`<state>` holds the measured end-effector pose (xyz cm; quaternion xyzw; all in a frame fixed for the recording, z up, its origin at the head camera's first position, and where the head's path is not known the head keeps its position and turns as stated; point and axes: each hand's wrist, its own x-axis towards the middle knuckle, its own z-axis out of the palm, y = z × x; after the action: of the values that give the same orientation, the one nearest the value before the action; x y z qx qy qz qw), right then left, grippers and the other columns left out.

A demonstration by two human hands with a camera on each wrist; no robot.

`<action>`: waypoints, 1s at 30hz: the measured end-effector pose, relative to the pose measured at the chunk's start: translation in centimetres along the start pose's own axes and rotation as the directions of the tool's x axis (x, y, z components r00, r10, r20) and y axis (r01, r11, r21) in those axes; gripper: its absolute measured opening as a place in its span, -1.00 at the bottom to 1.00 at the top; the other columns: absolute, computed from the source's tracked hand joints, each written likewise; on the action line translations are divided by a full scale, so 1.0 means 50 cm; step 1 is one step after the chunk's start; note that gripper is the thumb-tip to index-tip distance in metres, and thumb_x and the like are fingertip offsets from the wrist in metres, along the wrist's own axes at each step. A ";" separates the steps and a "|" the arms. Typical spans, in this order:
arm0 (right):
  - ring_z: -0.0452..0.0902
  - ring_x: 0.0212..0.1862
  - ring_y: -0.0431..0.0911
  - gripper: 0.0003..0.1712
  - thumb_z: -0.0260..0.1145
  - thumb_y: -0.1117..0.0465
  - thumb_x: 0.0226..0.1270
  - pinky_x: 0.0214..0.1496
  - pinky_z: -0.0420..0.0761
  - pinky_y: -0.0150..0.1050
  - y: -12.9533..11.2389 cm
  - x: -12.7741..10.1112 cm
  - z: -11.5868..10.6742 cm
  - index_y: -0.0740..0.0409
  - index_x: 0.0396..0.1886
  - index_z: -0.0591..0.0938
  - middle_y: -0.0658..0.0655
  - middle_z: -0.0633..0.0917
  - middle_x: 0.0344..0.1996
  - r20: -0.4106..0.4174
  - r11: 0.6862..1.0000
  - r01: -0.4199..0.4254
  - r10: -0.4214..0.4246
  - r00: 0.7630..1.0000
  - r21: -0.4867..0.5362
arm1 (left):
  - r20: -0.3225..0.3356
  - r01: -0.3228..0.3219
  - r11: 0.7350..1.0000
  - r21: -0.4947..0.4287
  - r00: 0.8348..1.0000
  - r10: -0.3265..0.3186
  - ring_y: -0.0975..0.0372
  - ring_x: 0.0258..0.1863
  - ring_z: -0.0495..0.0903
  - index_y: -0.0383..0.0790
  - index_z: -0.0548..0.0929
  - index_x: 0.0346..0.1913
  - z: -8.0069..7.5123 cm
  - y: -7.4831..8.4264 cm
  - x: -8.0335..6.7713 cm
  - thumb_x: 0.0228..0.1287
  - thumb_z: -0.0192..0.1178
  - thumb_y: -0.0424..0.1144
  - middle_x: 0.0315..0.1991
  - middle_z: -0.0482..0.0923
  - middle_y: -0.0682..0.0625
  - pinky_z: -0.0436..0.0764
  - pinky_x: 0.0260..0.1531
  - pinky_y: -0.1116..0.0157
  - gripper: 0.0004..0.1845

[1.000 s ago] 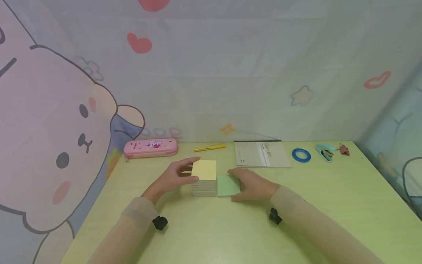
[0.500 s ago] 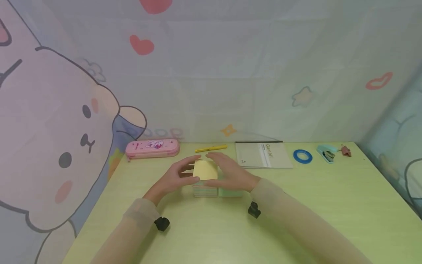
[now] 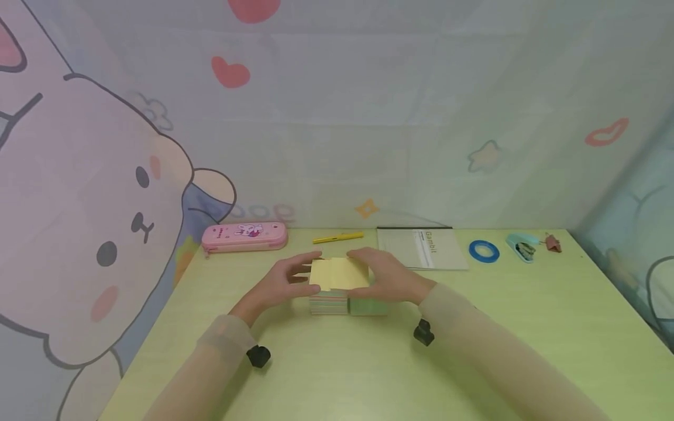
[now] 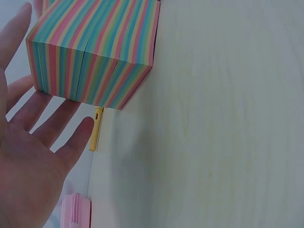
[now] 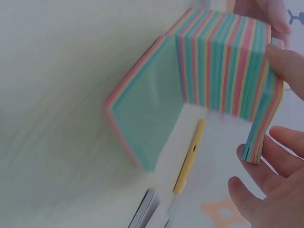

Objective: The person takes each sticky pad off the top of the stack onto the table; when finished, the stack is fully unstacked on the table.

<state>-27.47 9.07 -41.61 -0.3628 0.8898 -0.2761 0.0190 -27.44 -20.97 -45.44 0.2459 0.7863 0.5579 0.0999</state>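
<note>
In the head view, a tall stack of sticky notes (image 3: pixel 328 303) with many-coloured edges stands on the table. My left hand (image 3: pixel 281 285) holds the stack's upper left side, thumb at the front and fingers behind; the left wrist view shows its striped edges close to the fingers. My right hand (image 3: pixel 389 276) grips a thin yellow-topped sticky note pad (image 3: pixel 351 273) from the stack's top. That pad juts out rightward, above a low green-topped sticky note pile (image 3: pixel 368 306) that touches the stack's right side. In the right wrist view, the pad (image 5: pixel 263 126) sits between thumb and fingers.
Along the table's back edge lie a pink pencil case (image 3: pixel 244 237), a yellow pen (image 3: pixel 338 238), a notebook (image 3: pixel 421 248), a blue tape roll (image 3: pixel 484 251), a mint-coloured item (image 3: pixel 522 247) and a small reddish item (image 3: pixel 553 243). A printed cloth (image 3: pixel 326 117) hangs behind.
My right hand has gone from the low green pile up to the stack's top, then back rightward with the yellow-topped pad in its grip. The left hand has stayed at the stack.
</note>
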 end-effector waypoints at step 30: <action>0.48 0.39 0.22 -0.12 0.61 0.00 0.22 0.48 0.47 0.20 0.175 -0.171 0.000 0.31 0.42 0.50 0.26 0.60 0.33 0.036 0.994 -0.093 0.095 0.995 -0.057 | -0.001 0.041 0.999 -0.004 0.999 -0.041 -0.18 0.40 0.49 -0.22 0.41 0.55 0.003 0.004 -0.006 0.31 0.46 -0.34 0.49 0.42 -0.21 0.46 0.46 -0.10 -0.23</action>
<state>-26.72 19.76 -47.45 -0.3260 0.9127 -0.2431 0.0391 -27.05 -20.96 -45.37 0.2294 0.7902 0.5573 0.1113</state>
